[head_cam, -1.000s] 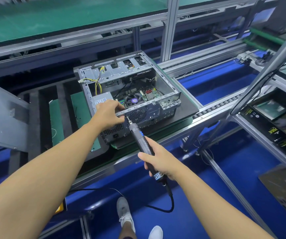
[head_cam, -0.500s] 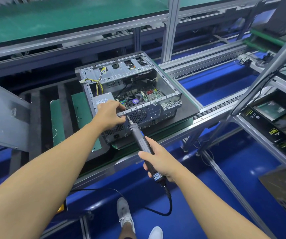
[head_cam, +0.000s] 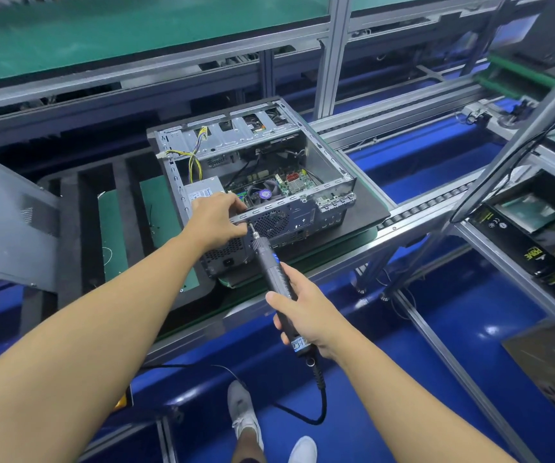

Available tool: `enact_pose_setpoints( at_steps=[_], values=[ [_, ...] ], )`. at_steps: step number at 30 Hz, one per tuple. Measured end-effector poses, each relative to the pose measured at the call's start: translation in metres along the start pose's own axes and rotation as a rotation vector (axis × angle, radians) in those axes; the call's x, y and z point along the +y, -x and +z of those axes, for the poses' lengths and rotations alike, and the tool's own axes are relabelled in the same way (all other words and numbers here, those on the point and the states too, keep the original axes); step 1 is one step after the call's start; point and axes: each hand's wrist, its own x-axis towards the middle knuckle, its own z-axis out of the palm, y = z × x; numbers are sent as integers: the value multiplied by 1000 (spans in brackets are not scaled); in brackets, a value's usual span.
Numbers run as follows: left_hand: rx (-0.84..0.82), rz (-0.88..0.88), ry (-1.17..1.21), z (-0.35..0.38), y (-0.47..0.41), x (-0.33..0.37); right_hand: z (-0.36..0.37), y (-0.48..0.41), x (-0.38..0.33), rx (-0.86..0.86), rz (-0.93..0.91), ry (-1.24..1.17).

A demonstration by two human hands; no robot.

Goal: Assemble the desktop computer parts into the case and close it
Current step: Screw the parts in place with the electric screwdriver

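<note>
The computer case (head_cam: 303, 203) lay on its side on a black mat (head_cam: 369, 208) on the conveyor tabletop (head_cam: 416, 213), with its open face up and its rear panel towards the person. The left hand (head_cam: 216, 222) reached over the near upper edge of that panel. Its grip was clamped on the rim, with the fingers curled over the top and the thumb underneath. The right hand (head_cam: 306, 312) had its grip wrapped tight round the lower body of an electric screwdriver (head_cam: 271, 262), which slanted up and to the left. The bit met the rear panel just under the rim, right beside the left thumb and just left of the round fan grille. The tool's cord (head_cam: 319, 396) looped down below the tabletop's front edge, above a pair of white shoes (head_cam: 242, 416). Inside the case, a power supply (head_cam: 202, 192) sat in the near-left corner behind the left hand, and yellow wires (head_cam: 196, 158) ran over the far-left wall. A strip of mat showed to the right of the case, up to the roller rail. A grey side panel (head_cam: 12, 222) leaned well apart on the left, and boxes (head_cam: 536, 235) stood beyond the rail on the right.
</note>
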Motion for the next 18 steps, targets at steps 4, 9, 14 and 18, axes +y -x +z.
enact_pose_setpoints(
  at_steps=[4,9,14,18],
  values=[
    [-5,-7,8,0,0,0,-4,-3,-3,4,-1,16],
    [-6,-4,13,1,-1,-1,-5,-7,-6,12,10,102],
    [-11,-5,12,1,-2,-1,-1,-7,-14,30,32,120],
    [-20,17,-2,-1,-1,-2,-7,-5,-19,33,18,465]
  ],
)
